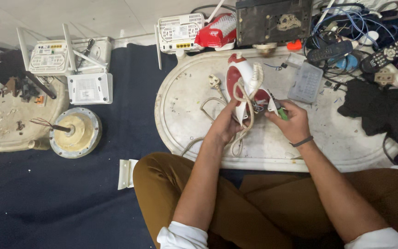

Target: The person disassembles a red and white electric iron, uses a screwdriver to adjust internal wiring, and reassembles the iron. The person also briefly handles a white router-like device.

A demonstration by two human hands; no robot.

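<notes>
iron: a red-and-white clothes iron (pixel 241 83) is stood on the oval white tray (pixel 185 99) — cord looped round it
left hand (pixel 225 124): closed round the iron's heel
right hand (pixel 293 122): fingers curled on a green-handled screwdriver (pixel 279 110) — tip at the iron's base

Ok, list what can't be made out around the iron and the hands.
Head view only:
- Iron: its rear end is covered by the left hand and the looped cord.
- Tool: only a green handle and a thin shaft show from the right hand; the tip is too small to see.
- Plug: pins too small to count.
- Cord's lower run: hidden behind the left forearm.
</notes>
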